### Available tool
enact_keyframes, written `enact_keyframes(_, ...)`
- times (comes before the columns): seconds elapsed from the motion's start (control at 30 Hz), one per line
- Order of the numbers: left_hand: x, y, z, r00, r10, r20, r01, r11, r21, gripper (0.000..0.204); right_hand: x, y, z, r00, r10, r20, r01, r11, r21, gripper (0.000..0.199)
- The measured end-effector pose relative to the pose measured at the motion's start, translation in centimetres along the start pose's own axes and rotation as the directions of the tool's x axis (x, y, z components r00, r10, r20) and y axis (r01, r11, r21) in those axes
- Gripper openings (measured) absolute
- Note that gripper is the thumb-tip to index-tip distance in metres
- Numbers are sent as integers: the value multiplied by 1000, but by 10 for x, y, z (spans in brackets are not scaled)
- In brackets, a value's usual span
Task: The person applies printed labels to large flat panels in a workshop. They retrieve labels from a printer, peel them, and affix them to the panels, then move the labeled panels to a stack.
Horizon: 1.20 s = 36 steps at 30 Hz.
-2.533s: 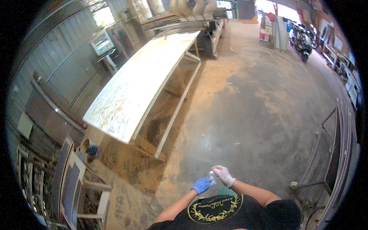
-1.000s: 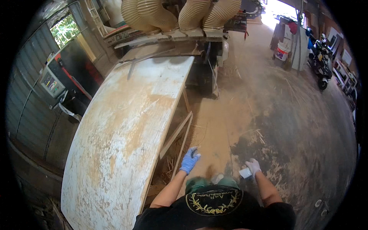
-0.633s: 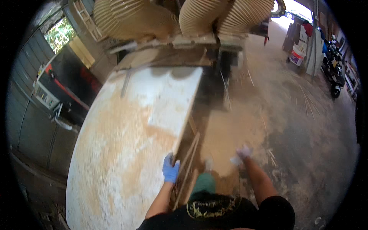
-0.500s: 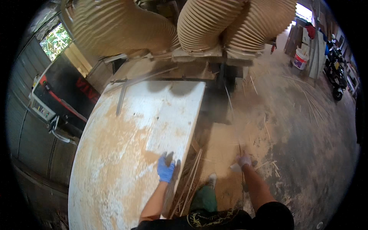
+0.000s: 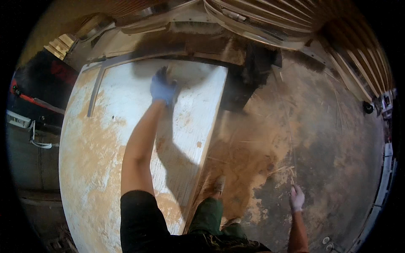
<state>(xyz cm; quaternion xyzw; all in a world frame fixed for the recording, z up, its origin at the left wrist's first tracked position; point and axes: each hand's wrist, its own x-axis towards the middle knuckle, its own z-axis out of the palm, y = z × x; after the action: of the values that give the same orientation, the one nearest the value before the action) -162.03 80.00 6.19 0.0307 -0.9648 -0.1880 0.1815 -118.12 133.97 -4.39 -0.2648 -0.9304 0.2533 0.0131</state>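
My left hand (image 5: pixel 163 86), in a blue glove, reaches over the far part of a white board-like tabletop (image 5: pixel 105 143) dusted with tan sawdust. Its fingers look spread and slightly blurred, with nothing visible between them. Low on the right, my right hand (image 5: pixel 297 198) wears a pale glove and hangs over the dusty floor. Its fingers are closed around the near end of what looks like a thin wooden strip (image 5: pixel 291 145), which stretches away toward the machine. A grey metal bar (image 5: pixel 96 90) lies on the tabletop left of my left hand.
Large ribbed tan hoses (image 5: pixel 350 46) hang over the machine at the far side. Sawdust and wood scraps (image 5: pixel 280 169) litter the floor (image 5: pixel 337 168) to the right. A dark panel with a red bar (image 5: pixel 40 102) stands at the left.
My left hand has moved far forward over the tabletop. My right hand has swung right and nearer to me. The view has tipped and shifted, with the hoses now nearer the top edge.
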Motion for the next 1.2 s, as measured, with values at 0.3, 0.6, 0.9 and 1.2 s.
enact_keyframes(0.3, 119, -36, 76, 935, 350, 55, -306, 719, 624, 67, -77, 55, -81, 711, 662, 237, -505, 247, 827, 14)
enact_keyframes(0.6, 148, -12, 61, 988, 11, 154, -78, 895, 438, 33, -112, 7, -57, 745, 653, 138, -485, 389, 783, 17)
enact_keyframes(0.9, -28, -54, -48, 863, 432, 262, -483, 858, 177, 50, -127, 71, -35, 720, 673, 167, -429, 243, 870, 15)
enact_keyframes(1.2, -292, -53, -195, 707, 174, 686, -501, 808, 311, 72, -165, 117, -92, 866, 496, -57, -424, 792, 439, 23)
